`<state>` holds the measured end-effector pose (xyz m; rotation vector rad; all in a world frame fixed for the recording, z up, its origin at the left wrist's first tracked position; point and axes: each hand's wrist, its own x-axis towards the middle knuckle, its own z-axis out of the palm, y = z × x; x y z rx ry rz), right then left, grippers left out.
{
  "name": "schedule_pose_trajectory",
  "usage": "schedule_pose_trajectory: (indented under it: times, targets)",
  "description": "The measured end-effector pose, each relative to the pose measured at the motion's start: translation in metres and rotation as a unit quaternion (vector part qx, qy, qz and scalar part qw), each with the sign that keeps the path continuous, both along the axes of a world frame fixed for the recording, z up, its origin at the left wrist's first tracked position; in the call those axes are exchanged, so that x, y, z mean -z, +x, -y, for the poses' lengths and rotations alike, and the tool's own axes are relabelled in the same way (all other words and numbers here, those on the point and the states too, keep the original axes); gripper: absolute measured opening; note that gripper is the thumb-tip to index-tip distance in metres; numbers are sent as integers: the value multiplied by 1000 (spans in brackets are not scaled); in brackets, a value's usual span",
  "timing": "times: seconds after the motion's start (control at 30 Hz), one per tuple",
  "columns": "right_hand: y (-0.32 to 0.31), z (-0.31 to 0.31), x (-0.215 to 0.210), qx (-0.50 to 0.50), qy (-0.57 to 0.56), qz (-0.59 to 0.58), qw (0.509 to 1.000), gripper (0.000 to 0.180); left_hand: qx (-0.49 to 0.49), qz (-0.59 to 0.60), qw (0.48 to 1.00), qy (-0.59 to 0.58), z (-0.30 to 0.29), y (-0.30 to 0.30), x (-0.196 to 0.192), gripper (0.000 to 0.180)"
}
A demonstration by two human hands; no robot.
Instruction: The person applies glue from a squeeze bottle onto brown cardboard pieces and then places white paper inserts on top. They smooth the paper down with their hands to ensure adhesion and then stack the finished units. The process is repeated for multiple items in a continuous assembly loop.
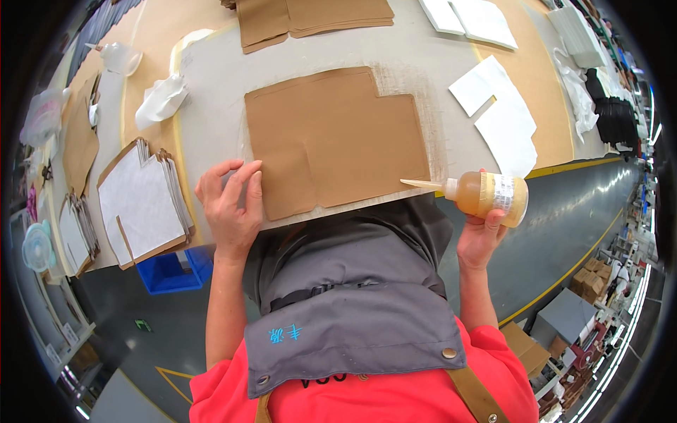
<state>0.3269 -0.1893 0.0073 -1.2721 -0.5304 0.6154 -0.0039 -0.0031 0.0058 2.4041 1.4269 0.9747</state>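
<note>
A brown leather-like sheet point(338, 144) lies flat in front of me, with a notch cut from its far right corner and a short slit near its lower left. At its left edge rests my left hand point(231, 201), fingers curved and apart, with nothing gripped and the fingertips at the sheet's border. My right hand point(482, 240) is closed around a squeeze bottle point(476, 194) of amber liquid. The bottle is tilted on its side, and its long pale nozzle points left over the sheet's lower right corner. Whether the nozzle touches the sheet, I cannot tell.
Brown sheets point(331, 15) are stacked at the far edge. White cut pieces point(504, 127) lie right, white-faced piles point(141, 201) left. A crumpled tissue point(161, 102) and another squeeze bottle point(121, 59) sit far left. Below the table stands a blue bin point(169, 275).
</note>
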Motion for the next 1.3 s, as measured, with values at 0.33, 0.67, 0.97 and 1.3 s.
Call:
schedule_pose_trajectory:
  times: [0.33, 0.67, 0.97, 1.3]
  targets:
    - [-32, -16, 0, -53, -17, 46, 997, 83, -4, 16, 1000, -1, 0, -1, 2, 16]
    - [-62, -40, -6, -124, 12, 37, 992, 87, 0, 15, 1000, 3, 1, -3, 1, 16]
    - [-41, -82, -46, -145, 67, -352, 922, 68, -12, 24, 1000, 1, -1, -6, 0, 17]
    - [-67, -136, -33, -220, 51, 165, 960, 109, 0, 34, 999, -3, -3, -5, 2, 16]
